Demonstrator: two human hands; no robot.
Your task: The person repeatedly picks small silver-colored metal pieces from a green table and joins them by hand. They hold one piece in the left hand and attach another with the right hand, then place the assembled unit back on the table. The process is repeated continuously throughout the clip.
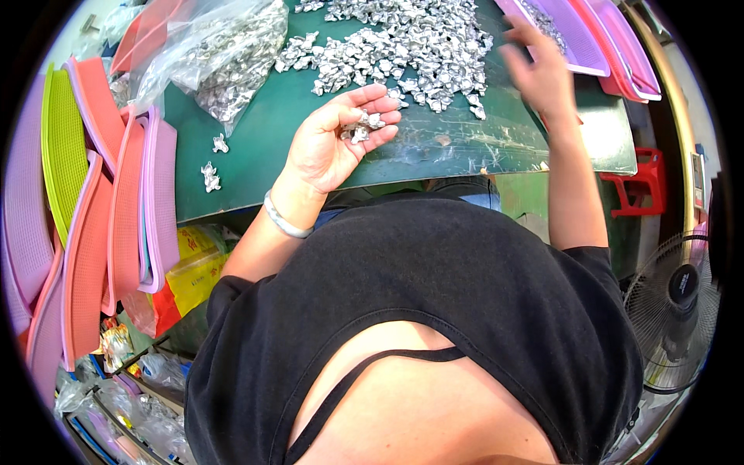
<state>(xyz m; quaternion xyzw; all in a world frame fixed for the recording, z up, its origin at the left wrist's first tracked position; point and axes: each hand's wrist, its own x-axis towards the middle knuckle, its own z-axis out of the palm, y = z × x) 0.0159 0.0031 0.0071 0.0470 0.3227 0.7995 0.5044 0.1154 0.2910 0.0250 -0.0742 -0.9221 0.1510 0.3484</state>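
My left hand [318, 143] is palm up over the near part of the green table [263, 174]. A few small silvery metal castings [361, 127] lie in it, cradled by partly curled fingers. To the right, my right hand [545, 81] is slightly blurred beside a purple basket [587, 65], its fingers apart and nothing visible in them. That basket has similar castings inside. Between and beyond the hands spreads a large heap of castings [418, 54]. Two loose castings [211, 177] sit near the table's left edge.
A clear plastic bag [232, 74] full of castings rests at the back left. Stacked pink, purple and green plastic baskets [87, 225] stand along the left side. A red stool [645, 182] and a fan [673, 314] are off to the right.
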